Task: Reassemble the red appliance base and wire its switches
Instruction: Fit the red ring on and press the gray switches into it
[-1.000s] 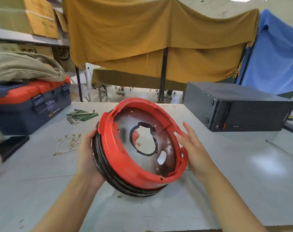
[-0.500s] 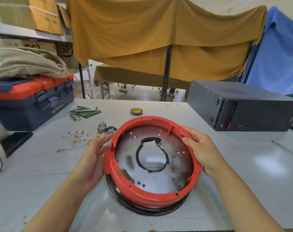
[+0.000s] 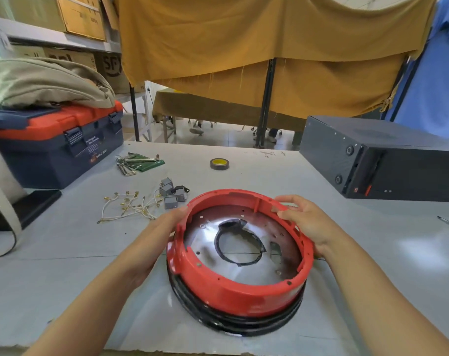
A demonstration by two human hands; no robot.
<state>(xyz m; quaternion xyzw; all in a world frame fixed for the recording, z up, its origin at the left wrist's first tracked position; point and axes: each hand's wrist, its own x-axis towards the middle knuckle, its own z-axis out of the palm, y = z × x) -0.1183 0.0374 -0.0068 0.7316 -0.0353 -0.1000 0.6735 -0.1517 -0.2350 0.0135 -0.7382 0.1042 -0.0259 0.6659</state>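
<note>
The red base [image 3: 240, 258] sits open-side up on the table [image 3: 64, 265], left hand [image 3: 156, 237] flat against its wall and right hand [image 3: 308, 224] curled over the rim — seating step, I judge — next calls for fetching the grey switches [image 3: 172, 192] and wires [image 3: 125, 206] lying nearby.

The person is showing two bare arms and two bare hands. The left hand [image 3: 151, 242] and the right hand [image 3: 308, 224] are wearing no gloves, rings or watch. No sleeves are showing on the arms up to the picture's edge.
</note>
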